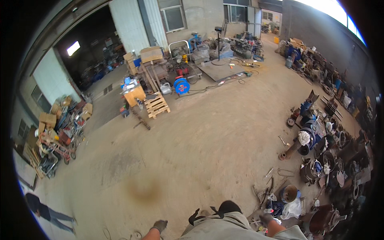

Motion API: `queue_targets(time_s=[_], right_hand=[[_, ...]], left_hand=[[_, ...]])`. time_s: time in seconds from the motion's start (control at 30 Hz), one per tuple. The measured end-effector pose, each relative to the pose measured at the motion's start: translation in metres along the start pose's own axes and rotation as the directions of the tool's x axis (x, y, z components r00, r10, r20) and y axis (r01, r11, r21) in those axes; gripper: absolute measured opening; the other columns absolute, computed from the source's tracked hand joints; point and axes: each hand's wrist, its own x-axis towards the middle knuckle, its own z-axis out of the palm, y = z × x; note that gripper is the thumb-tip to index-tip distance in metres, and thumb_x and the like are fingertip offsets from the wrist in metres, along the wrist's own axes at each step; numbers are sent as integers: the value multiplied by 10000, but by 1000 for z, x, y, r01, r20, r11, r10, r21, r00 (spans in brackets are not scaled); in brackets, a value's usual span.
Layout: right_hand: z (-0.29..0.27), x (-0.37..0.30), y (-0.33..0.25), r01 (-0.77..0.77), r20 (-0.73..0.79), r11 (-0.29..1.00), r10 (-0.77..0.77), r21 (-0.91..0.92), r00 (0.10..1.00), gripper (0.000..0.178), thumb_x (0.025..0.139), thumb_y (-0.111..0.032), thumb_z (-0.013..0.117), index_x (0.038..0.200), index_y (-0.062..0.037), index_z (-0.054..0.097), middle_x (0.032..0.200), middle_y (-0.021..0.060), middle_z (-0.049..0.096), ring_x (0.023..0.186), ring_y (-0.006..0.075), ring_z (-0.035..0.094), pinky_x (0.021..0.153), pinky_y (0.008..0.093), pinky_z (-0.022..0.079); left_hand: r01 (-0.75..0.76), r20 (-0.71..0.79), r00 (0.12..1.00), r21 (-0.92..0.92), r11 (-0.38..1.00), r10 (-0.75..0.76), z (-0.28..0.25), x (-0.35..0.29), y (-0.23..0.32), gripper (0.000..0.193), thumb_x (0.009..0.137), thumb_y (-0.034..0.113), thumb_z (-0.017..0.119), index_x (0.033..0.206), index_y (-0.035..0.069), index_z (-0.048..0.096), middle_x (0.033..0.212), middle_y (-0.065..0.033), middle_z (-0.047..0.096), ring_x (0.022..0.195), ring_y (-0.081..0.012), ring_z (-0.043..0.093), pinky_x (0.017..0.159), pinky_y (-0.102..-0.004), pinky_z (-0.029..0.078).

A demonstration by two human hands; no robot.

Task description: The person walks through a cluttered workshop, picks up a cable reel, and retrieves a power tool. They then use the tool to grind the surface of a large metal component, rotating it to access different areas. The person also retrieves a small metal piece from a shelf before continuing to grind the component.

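Observation:
My left hand [161,226], in a dark grey glove, hangs beside my body over the bare concrete floor [192,160]. Its fingers look loosely extended, and nothing shows in them. On the other side, my right hand [266,219] wears a similar glove and hangs low by my hip. Its fingers are too small and dark to read. Close to it in the picture are a small item with a red top [268,211], a white plastic bag [291,209] and a rusty open bucket [289,194]. Whether the hand touches any of them cannot be seen.
Metal parts, pipes and drums [316,168] crowd the right side. Ahead stand a wooden pallet [157,105], a blue cable reel [181,86] and a flat metal plate [220,71]. Cardboard boxes and a hand cart [58,146] line the left; another person [48,214] is at lower left.

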Motion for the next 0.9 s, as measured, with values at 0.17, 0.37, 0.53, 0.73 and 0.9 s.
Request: queue_targets(time_s=[0.17, 0.37, 0.53, 0.73, 0.9], right_hand=[[-19, 17, -10, -675, 608, 194, 310, 712, 731, 253, 960, -325, 572, 1105, -138, 660, 939, 116, 705, 808, 310, 692, 642, 517, 513], [-92, 188, 19, -695, 649, 211, 251, 687, 718, 203, 939, -258, 570, 1050, -128, 680, 956, 157, 717, 849, 345, 702, 691, 541, 536], [-306, 460, 131, -117, 0, 929, 125, 351, 992, 356, 998, -353, 500, 997, -92, 742, 941, 210, 741, 943, 392, 710, 835, 524, 539], [-753, 705, 249, 236, -259, 109, 472, 966, 843, 276, 968, -298, 697, 1043, -32, 706, 828, 34, 679, 730, 138, 616, 667, 340, 518], [-894, 820, 276, 403, -311, -92, 491, 910, 814, 275, 1007, -238, 653, 1186, -33, 690, 957, 48, 709, 781, 146, 652, 682, 310, 528]], left_hand=[[-165, -314, 945, -695, 699, -90, -221, 123, 59, 359, 963, 359, 627, 1018, 18, 728, 936, -142, 752, 854, -236, 706, 771, -394, 551], [-162, -239, 968, -822, 545, -72, -361, 252, 119, 298, 1000, 285, 634, 1114, 16, 693, 965, -107, 756, 874, -217, 700, 763, -365, 550], [-200, 94, 970, -220, 955, 225, -432, 279, 123, 371, 1015, 364, 515, 1033, 54, 717, 932, -128, 741, 841, -262, 696, 774, -389, 542], [127, 130, 989, -519, 846, -69, -505, 329, 81, 365, 1022, 344, 494, 1023, 35, 690, 873, -109, 721, 726, -205, 665, 690, -368, 542], [-147, 207, 972, 180, 973, 108, -573, 449, 36, 469, 1032, 456, 491, 1110, 41, 695, 993, -145, 751, 840, -260, 709, 738, -407, 564]])
